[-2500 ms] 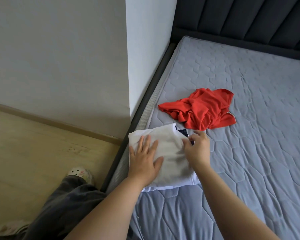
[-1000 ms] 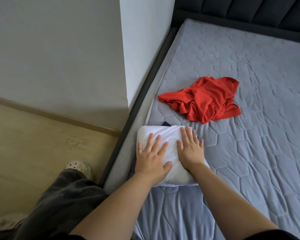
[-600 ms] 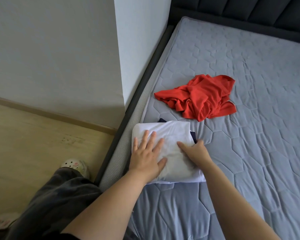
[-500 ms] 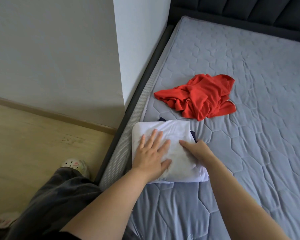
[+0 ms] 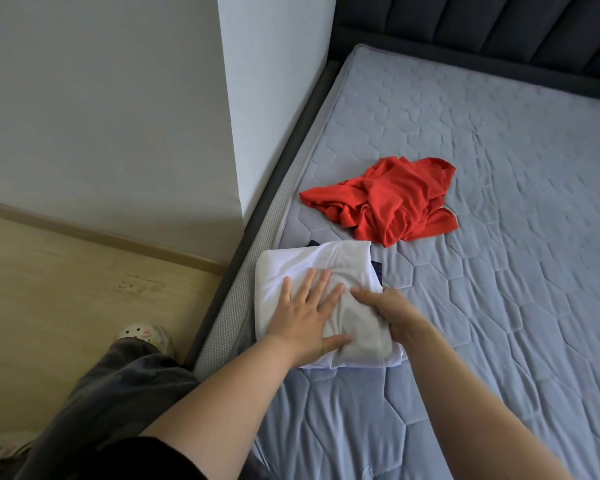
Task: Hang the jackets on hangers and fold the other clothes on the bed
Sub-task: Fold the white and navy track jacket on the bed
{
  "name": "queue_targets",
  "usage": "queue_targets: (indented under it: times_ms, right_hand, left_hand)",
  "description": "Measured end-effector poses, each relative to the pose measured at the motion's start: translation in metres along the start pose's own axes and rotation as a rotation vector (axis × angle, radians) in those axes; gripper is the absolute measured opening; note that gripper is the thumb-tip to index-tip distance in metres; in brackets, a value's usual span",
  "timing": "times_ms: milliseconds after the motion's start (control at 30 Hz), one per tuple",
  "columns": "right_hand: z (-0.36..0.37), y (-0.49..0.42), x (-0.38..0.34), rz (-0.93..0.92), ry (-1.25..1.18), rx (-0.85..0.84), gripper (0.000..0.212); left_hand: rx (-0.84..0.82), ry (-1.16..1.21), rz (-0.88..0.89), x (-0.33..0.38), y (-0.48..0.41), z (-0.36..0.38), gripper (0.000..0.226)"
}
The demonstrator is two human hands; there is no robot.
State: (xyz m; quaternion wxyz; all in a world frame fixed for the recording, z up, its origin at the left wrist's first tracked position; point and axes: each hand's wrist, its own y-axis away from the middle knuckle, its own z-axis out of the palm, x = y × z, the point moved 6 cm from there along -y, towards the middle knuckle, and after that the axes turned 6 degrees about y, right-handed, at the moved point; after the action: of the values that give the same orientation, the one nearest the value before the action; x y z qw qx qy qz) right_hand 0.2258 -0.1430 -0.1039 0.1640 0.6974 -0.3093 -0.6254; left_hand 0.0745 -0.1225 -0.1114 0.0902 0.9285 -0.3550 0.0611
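Right hand moved from flat press to grasp edge of white garment.
Left hand flat, released, on fold; red garment still unfolded.

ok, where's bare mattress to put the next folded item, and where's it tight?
Free: mattress right of the red garment, and the band between it and the headboard. Also the near strip below the folded white garment. Tight: the left edge, where left hand and right hand rest on that garment.

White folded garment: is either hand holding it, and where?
Left hand lies flat on top of the white folded garment, pressing, not holding. Right hand is at its right edge, thumb on top, fingers hidden: grip cannot be confirmed.
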Motion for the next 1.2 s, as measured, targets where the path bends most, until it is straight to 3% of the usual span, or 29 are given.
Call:
queue_targets:
  times_ms: [267,433,533,633,833,1000,1067,1200]
  right_hand:
    - [0.018,0.042,-0.051,-0.091,-0.09,0.026,0.01]
    - [0.045,0.074,-0.103,-0.285,-0.027,0.027,0.007]
    - [0.069,0.099,-0.143,-0.424,0.145,0.039,0.016]
    - [0.104,0.133,-0.188,-0.607,0.474,0.068,0.018]
    - [0.229,0.221,-0.254,-0.979,0.958,0.012,0.01]
    - [0.345,0.285,-0.279,-1.225,1.196,-0.071,0.012]
    - [0.396,0.307,-0.282,-1.302,1.256,-0.117,0.025]
    - [0.495,0.33,-0.286,-1.444,1.384,-0.187,0.021]
  left_hand:
    - [0.054,0.116,-0.004,-0.011,0.02,-0.05,0.076]
    - [0.129,0.136,-0.071,-0.03,0.046,-0.096,0.074]
    - [0.202,0.068,-0.11,-0.05,0.073,-0.133,0.077]
    - [0.344,0.0,-0.18,-0.076,0.11,-0.182,0.083]
    - [0.638,-0.202,-0.303,-0.143,0.226,-0.296,0.092]
    - [0.597,-0.244,-0.415,-0.206,0.325,-0.349,0.097]
    - [0.533,-0.232,-0.467,-0.234,0.364,-0.358,0.097]
    - [0.426,-0.125,-0.58,-0.294,0.429,-0.366,0.081]
